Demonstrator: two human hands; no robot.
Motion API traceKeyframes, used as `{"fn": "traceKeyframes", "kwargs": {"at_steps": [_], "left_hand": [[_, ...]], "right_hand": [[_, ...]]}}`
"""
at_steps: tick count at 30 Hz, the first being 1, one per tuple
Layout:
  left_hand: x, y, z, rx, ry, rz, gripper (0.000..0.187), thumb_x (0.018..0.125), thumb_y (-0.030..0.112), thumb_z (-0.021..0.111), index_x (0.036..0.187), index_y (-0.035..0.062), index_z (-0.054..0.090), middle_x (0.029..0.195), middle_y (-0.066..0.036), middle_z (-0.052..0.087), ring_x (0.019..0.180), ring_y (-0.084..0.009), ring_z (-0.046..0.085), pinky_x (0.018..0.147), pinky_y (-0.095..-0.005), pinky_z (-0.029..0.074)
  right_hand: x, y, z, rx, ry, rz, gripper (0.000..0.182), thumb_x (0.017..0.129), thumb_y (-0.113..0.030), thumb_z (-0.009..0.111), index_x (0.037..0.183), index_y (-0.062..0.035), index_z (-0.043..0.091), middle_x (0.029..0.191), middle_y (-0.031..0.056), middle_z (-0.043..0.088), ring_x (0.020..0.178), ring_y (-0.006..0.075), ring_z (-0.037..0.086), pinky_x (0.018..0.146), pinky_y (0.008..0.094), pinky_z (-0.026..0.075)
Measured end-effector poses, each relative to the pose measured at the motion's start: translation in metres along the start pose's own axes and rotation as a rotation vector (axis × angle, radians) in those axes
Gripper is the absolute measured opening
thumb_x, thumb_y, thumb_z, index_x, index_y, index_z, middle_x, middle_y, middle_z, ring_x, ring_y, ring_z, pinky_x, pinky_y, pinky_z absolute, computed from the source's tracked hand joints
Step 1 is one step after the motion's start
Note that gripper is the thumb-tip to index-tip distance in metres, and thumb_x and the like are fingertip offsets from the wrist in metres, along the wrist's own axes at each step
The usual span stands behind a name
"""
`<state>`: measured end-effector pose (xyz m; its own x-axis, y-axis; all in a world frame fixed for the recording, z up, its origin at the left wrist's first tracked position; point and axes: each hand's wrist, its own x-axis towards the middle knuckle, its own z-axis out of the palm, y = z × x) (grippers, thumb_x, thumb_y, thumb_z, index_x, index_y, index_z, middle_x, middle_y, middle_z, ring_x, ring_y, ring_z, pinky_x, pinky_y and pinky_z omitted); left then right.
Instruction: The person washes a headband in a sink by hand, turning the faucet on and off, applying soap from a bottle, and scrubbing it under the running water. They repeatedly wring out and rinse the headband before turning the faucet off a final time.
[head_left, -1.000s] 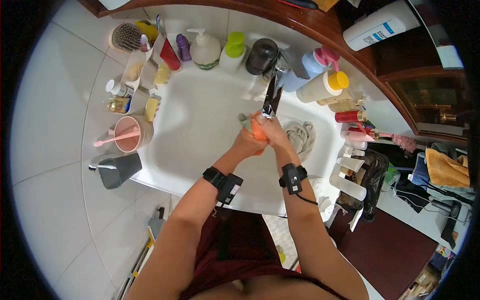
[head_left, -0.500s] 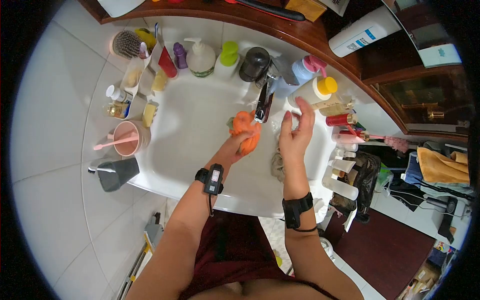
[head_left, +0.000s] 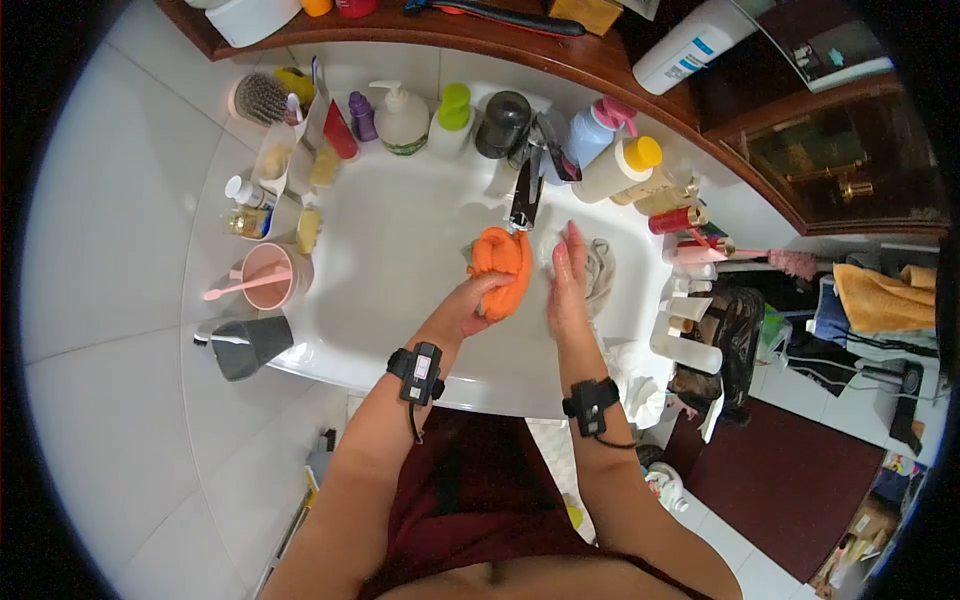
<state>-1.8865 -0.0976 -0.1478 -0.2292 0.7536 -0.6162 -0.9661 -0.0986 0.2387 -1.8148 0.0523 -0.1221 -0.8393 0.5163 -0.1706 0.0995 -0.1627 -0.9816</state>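
Observation:
My left hand [head_left: 475, 308] is closed around a bunched orange cloth [head_left: 502, 262], which sits right below the spout of the faucet [head_left: 524, 200]. A bit of grey-green shows at the cloth's left edge. To the right of it, my right hand [head_left: 568, 285] is held edge-on with its fingers stretched out and nothing in it. Just beyond that hand a wet greyish cloth [head_left: 600, 272] lies in the white sink [head_left: 385, 270], partly hidden by the hand. Both wrists wear black strapped devices.
Along the back rim stand a pump bottle [head_left: 402, 120], a green-capped bottle [head_left: 453, 120] and a yellow-capped bottle [head_left: 620, 170]. A pink cup [head_left: 270, 278] with a toothbrush and a grey cup [head_left: 250, 345] are at left. A wooden shelf [head_left: 400, 28] overhangs the back.
My right hand has come down and left from beside the yellow-capped bottle, its fingers now closer together. The faucet lever looks lower. My left hand keeps the orange cloth under the spout.

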Motion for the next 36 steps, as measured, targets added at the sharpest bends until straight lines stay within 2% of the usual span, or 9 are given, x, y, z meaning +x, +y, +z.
{"fn": "traceKeyframes", "kwargs": {"at_steps": [4,8,14,20,22,28,32,34,36], "left_hand": [[-0.026,-0.012,-0.001,-0.009,-0.117,-0.164,0.053,0.074,0.02,0.071,0.12,0.011,0.045,0.11,-0.004,0.055,0.099,-0.0167,0.056,0.08,-0.0317,0.049],[-0.034,-0.023,-0.017,0.084,-0.045,-0.188,0.053,0.074,0.018,0.07,0.12,0.009,0.045,0.11,-0.005,0.055,0.099,-0.0171,0.056,0.082,-0.0336,0.049],[-0.03,-0.036,-0.041,0.468,-0.008,0.081,0.049,0.075,0.011,0.066,0.118,0.0067,0.046,0.104,-0.006,0.058,0.093,-0.0179,0.059,0.079,-0.0307,0.05],[-0.039,-0.027,-0.031,1.326,0.219,0.196,0.039,0.078,0.022,0.062,0.112,0.0079,0.05,0.088,-0.01,0.063,0.084,-0.0224,0.063,0.07,-0.0323,0.05],[-0.035,-0.035,-0.041,1.663,0.299,0.42,0.037,0.079,0.028,0.06,0.109,0.0085,0.052,0.085,-0.013,0.064,0.083,-0.0271,0.062,0.069,-0.0356,0.049],[-0.053,-0.03,-0.045,1.856,0.213,0.203,0.028,0.079,0.032,0.057,0.098,0.0112,0.059,0.088,-0.014,0.063,0.084,-0.0326,0.06,0.071,-0.0402,0.048],[-0.058,-0.03,-0.041,1.929,0.218,0.269,0.029,0.08,0.03,0.055,0.101,0.0102,0.057,0.092,-0.015,0.061,0.085,-0.0311,0.06,0.071,-0.0389,0.048],[-0.062,-0.025,-0.035,1.917,0.218,0.219,0.031,0.078,0.026,0.057,0.104,0.0094,0.056,0.095,-0.014,0.062,0.085,-0.0286,0.061,0.071,-0.0378,0.048],[-0.05,-0.02,-0.071,1.49,0.076,0.268,0.037,0.076,0.027,0.06,0.107,0.0079,0.055,0.095,-0.012,0.062,0.087,-0.0264,0.061,0.072,-0.038,0.049]], "right_hand": [[-0.013,0.034,0.013,0.795,-0.301,0.425,0.078,0.081,-0.058,0.053,0.135,-0.0075,0.03,0.134,0.0133,0.039,0.121,0.0269,0.042,0.102,0.0393,0.035],[-0.019,0.027,0.021,0.461,-0.366,0.451,0.066,0.075,-0.044,0.069,0.121,-0.0039,0.043,0.116,0.0102,0.053,0.104,0.0225,0.054,0.091,0.0339,0.044],[-0.02,0.028,0.046,-0.192,-0.403,0.358,0.035,0.074,-0.025,0.068,0.098,-0.0027,0.056,0.092,0.0058,0.058,0.086,0.0139,0.055,0.075,0.027,0.045],[-0.026,0.054,0.073,-0.672,-0.026,0.284,0.03,0.076,-0.028,0.061,0.092,-0.003,0.061,0.084,0.0168,0.064,0.08,0.0293,0.062,0.073,0.0349,0.048],[-0.029,0.051,0.078,-0.676,-0.001,0.337,0.03,0.076,-0.029,0.058,0.09,-0.0035,0.062,0.086,0.0192,0.063,0.082,0.0337,0.061,0.074,0.0374,0.047],[-0.031,0.059,0.081,-0.745,-0.045,0.419,0.033,0.076,-0.031,0.054,0.092,-0.0051,0.064,0.092,0.0207,0.063,0.085,0.0364,0.06,0.076,0.0399,0.048],[-0.041,0.061,0.082,-0.691,-0.004,0.357,0.035,0.074,-0.034,0.056,0.091,-0.0042,0.065,0.087,0.0185,0.065,0.083,0.0333,0.062,0.073,0.0381,0.049],[-0.044,0.091,0.081,-0.314,0.038,0.385,0.043,0.075,-0.04,0.058,0.1,-0.0053,0.06,0.095,0.0153,0.063,0.088,0.0287,0.061,0.075,0.0343,0.047],[-0.051,0.083,0.083,-0.024,0.036,0.414,0.055,0.075,-0.047,0.059,0.112,-0.0069,0.053,0.106,0.013,0.058,0.097,0.0253,0.057,0.08,0.0337,0.044]]}}
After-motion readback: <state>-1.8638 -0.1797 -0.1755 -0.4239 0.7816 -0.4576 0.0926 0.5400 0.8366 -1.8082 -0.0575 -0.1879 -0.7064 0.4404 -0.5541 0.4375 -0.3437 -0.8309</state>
